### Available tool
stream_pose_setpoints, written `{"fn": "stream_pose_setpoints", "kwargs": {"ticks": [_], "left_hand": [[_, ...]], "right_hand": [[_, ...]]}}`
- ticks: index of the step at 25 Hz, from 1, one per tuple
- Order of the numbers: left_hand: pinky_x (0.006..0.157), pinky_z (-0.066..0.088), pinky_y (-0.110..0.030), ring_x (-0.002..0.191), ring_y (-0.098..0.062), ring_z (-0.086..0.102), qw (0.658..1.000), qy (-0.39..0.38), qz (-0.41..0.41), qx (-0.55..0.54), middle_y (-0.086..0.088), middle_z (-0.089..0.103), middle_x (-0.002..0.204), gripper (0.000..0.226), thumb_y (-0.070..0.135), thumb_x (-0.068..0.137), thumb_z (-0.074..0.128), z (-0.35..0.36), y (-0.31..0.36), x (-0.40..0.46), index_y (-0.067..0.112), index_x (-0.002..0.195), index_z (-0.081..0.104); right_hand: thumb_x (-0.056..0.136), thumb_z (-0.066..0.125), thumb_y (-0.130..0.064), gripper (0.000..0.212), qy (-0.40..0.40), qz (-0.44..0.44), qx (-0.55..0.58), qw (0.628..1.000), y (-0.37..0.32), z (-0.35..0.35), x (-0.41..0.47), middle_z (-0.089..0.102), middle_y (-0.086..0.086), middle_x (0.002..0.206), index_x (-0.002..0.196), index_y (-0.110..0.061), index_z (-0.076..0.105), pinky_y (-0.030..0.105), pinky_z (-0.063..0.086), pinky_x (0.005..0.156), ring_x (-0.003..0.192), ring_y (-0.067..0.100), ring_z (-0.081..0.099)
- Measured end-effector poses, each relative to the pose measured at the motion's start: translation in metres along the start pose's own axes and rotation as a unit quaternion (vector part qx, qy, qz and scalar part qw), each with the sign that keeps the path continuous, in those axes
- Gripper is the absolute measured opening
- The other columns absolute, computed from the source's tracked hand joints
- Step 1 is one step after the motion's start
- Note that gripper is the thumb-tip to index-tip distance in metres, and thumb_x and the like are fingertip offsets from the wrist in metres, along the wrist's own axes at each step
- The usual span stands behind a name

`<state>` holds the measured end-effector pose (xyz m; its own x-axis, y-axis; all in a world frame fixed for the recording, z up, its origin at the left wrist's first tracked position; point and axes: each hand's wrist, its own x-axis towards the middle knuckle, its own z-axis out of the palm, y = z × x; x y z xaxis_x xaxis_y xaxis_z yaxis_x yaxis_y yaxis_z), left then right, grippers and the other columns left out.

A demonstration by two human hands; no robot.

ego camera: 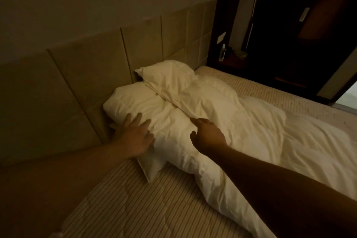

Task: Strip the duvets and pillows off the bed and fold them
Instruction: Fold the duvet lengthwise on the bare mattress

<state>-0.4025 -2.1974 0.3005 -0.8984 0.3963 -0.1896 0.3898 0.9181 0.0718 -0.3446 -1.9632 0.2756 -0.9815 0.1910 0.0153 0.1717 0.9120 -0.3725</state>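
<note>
A: Starting far left, the padded headboard (81, 75) runs along the wall, dim and tan, its panels angling away to the right.

B: And the left hand (135, 137) sits right beside it, fingers straight and spread wide, palm down on the near-left end of the duvet (222, 114).

A: Pressing or just resting?

B: Can't tell how hard. It lies flat on the cloth, gripping nothing. Under that end a pillow (150, 166) pokes a corner out onto the striped mattress (135, 205).

A: So the duvet is still on the bed.

B: Yes, bunched up against the headboard and trailing off to the right and toward the near edge. A folded seam runs diagonally across its middle.

A: Moving right, the right hand (208, 135)?

B: It's at the near end of that seam, fingers curled in narrow. The fingertips touch the cloth edge, but whether they pinch it, I cannot tell; they're turned away from the camera.

A: Beyond it?

B: A second pillow (168, 73) lies at the far end against the headboard, partly overlapped by the duvet.

A: And far right?

B: A dark nightstand (229, 60) with a clear bottle (222, 52), and a lamp (251, 15) on a thin pole beside it.
</note>
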Motion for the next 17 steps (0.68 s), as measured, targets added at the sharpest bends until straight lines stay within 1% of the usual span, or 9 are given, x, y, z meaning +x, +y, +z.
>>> {"fn": "stream_pose_setpoints", "kwargs": {"ticks": [2, 5, 8, 10, 11, 13, 15, 16, 17], "left_hand": [[0.12, 0.002, -0.05, 0.147, -0.028, -0.016, 1.0, 0.009, 0.005, 0.01, 0.004, -0.01, 0.162, 0.065, 0.059, 0.096, 0.026, 0.014, -0.018, 0.061, 0.035, 0.153, 0.007], [0.119, 0.001, -0.048, 0.147, -0.025, -0.017, 0.999, 0.006, 0.053, 0.009, 0.005, -0.01, 0.162, 0.067, 0.062, 0.095, 0.026, 0.045, -0.039, 0.15, 0.036, 0.153, 0.004], [0.12, 0.006, -0.04, 0.149, -0.02, 0.0, 0.993, -0.033, 0.114, -0.002, 0.006, 0.008, 0.162, 0.062, 0.053, 0.097, 0.034, 0.081, -0.064, 0.215, 0.035, 0.153, 0.014], [0.118, 0.013, -0.034, 0.147, -0.019, 0.014, 0.989, -0.083, 0.116, -0.041, 0.006, 0.018, 0.161, 0.06, 0.049, 0.096, 0.042, 0.11, -0.086, 0.238, 0.034, 0.151, 0.023], [0.117, 0.017, -0.032, 0.146, -0.019, 0.019, 0.988, -0.085, 0.114, -0.061, 0.006, 0.022, 0.159, 0.059, 0.049, 0.095, 0.046, 0.125, -0.094, 0.241, 0.034, 0.149, 0.028], [0.112, 0.027, -0.03, 0.139, -0.019, 0.034, 0.985, -0.071, 0.086, -0.128, 0.006, 0.035, 0.154, 0.057, 0.052, 0.09, 0.052, 0.142, -0.098, 0.246, 0.036, 0.144, 0.039], [0.099, 0.044, -0.03, 0.121, -0.021, 0.054, 0.975, -0.058, 0.012, -0.214, 0.004, 0.055, 0.137, 0.049, 0.055, 0.085, 0.056, 0.144, -0.091, 0.256, 0.036, 0.13, 0.054], [0.091, 0.049, -0.031, 0.109, -0.023, 0.06, 0.96, -0.065, -0.043, -0.268, 0.003, 0.062, 0.125, 0.048, 0.058, 0.083, 0.056, 0.139, -0.084, 0.259, 0.033, 0.124, 0.061], [0.086, 0.049, -0.03, 0.101, -0.023, 0.062, 0.926, -0.076, -0.105, -0.356, 0.0, 0.066, 0.116, 0.05, 0.06, 0.082, 0.056, 0.131, -0.077, 0.262, 0.028, 0.12, 0.064]], "right_hand": [[0.093, 0.048, -0.034, 0.056, 0.014, 0.014, -0.016, 1.0, -0.001, 0.024, 0.048, 0.042, 0.0, 0.149, 0.148, -0.031, 0.035, 0.037, 0.041, 0.102, 0.131, 0.022, 0.044], [0.093, 0.051, -0.033, 0.06, 0.012, 0.039, -0.038, 0.998, 0.0, 0.067, 0.122, 0.038, 0.001, 0.152, 0.149, -0.032, 0.03, 0.039, 0.041, 0.104, 0.134, 0.024, 0.041], [0.092, 0.054, -0.032, 0.071, 0.031, 0.054, -0.081, 0.995, 0.01, 0.114, 0.189, 0.019, 0.004, 0.161, 0.152, -0.038, 0.016, 0.043, 0.03, 0.114, 0.146, 0.026, 0.021], [0.09, 0.054, -0.033, 0.082, 0.024, 0.088, -0.123, 0.988, 0.028, 0.138, 0.225, 0.001, 0.007, 0.163, 0.153, -0.039, 0.002, 0.048, 0.016, 0.118, 0.149, 0.028, 0.002], [0.09, 0.053, -0.036, 0.085, 0.023, 0.117, -0.144, 0.982, 0.039, 0.146, 0.238, -0.004, 0.009, 0.163, 0.153, -0.037, -0.003, 0.051, 0.011, 0.118, 0.149, 0.03, -0.001], [0.091, 0.05, -0.042, 0.082, 0.022, 0.189, -0.16, 0.969, 0.058, 0.155, 0.258, 0.007, 0.013, 0.162, 0.154, -0.031, -0.002, 0.054, 0.011, 0.116, 0.148, 0.034, 0.01], [0.095, 0.045, -0.04, 0.062, 0.029, 0.23, -0.121, 0.965, 0.062, 0.157, 0.266, 0.04, 0.013, 0.149, 0.151, -0.025, 0.023, 0.051, 0.02, 0.115, 0.137, 0.033, 0.038], [0.097, 0.043, -0.039, 0.053, 0.037, 0.216, -0.098, 0.971, 0.055, 0.157, 0.263, 0.053, 0.012, 0.139, 0.147, -0.024, 0.035, 0.049, 0.025, 0.114, 0.128, 0.032, 0.049], [0.098, 0.043, -0.038, 0.048, 0.047, 0.187, -0.083, 0.978, 0.043, 0.154, 0.256, 0.06, 0.012, 0.131, 0.143, -0.023, 0.041, 0.046, 0.029, 0.112, 0.121, 0.031, 0.055]]}}
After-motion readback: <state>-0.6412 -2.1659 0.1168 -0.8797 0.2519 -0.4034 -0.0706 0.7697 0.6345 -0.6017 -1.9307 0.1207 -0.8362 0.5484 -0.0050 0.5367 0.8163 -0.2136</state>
